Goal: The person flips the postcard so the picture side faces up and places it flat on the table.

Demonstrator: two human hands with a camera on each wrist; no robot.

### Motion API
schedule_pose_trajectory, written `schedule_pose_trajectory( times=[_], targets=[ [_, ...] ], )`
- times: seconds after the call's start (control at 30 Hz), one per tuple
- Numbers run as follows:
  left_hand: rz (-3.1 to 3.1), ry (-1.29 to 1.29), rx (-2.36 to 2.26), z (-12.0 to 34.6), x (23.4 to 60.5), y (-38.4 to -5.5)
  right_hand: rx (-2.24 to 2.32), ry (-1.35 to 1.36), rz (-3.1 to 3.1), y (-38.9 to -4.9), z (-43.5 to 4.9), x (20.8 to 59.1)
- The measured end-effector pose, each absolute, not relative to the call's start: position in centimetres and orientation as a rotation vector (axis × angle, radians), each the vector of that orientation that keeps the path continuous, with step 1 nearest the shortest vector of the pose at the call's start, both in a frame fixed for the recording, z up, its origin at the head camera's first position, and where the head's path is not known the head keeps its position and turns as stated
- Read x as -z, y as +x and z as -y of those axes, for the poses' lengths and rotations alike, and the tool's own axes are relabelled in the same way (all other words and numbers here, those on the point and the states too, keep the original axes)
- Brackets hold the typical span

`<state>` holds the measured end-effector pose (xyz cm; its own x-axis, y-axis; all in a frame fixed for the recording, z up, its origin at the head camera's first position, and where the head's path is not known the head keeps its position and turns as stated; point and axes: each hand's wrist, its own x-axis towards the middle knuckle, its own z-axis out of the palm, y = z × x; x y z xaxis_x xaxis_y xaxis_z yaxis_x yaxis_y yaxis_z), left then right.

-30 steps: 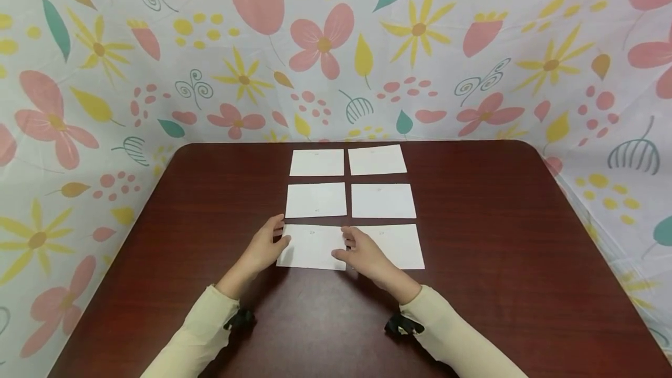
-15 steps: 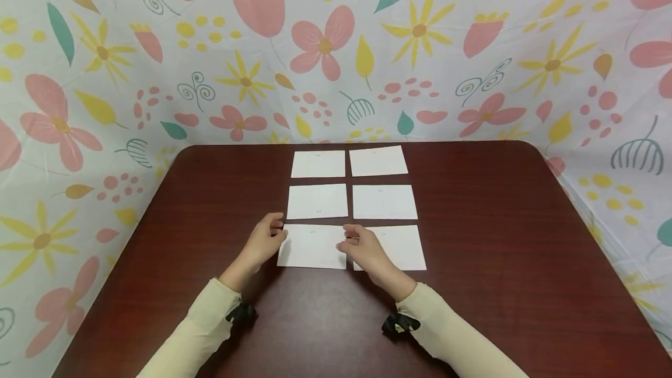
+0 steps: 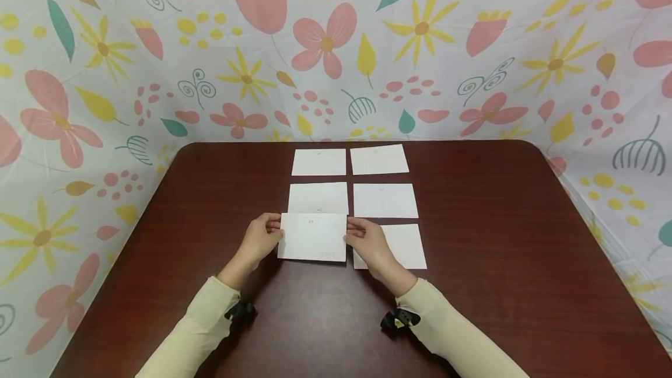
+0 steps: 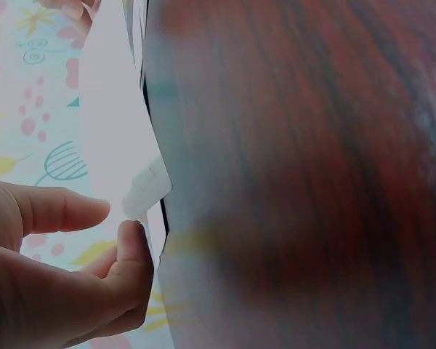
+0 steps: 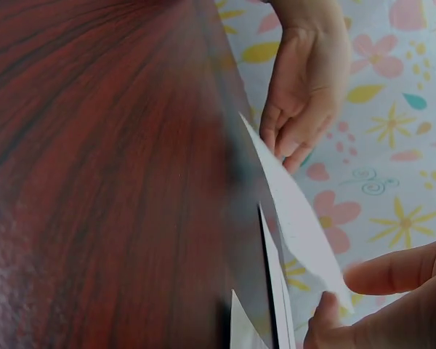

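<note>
A white sheet of card-like paper (image 3: 312,244) with a small mark near its far edge is raised a little off the table at the near left of a two-column layout. My left hand (image 3: 258,241) pinches its left edge between thumb and fingers. At the opposite edge, my right hand (image 3: 373,247) pinches the paper the same way. The right wrist view shows the paper (image 5: 298,218) bowed and tilted above the tabletop. Its far edge covers the near edge of the middle-left sheet (image 3: 317,196). My right hand partly hides the near-right sheet (image 3: 401,247).
More white sheets lie flat on the dark red wooden table (image 3: 488,238): a middle-right one (image 3: 385,202), a far-left one (image 3: 318,163) and a far-right one (image 3: 379,160). A flower-print cloth (image 3: 325,98) hangs behind the table and along its sides.
Earlier the near-left sheet lay flat with both hands hovering at its sides. Now both hands pinch its edges, and it has risen off the table, slightly toward the far side.
</note>
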<state>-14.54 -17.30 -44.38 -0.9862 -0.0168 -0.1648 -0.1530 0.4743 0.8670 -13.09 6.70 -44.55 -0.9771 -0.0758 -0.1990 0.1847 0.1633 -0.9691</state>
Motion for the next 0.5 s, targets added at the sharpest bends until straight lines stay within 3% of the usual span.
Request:
schedule_pose_trajectory(
  times=[0.5],
  targets=[
    [-2.618,-0.177,-1.689,17.71,43.64,-14.52,1.912,0.185,-2.287,-13.28,-7.20,43.99]
  ],
)
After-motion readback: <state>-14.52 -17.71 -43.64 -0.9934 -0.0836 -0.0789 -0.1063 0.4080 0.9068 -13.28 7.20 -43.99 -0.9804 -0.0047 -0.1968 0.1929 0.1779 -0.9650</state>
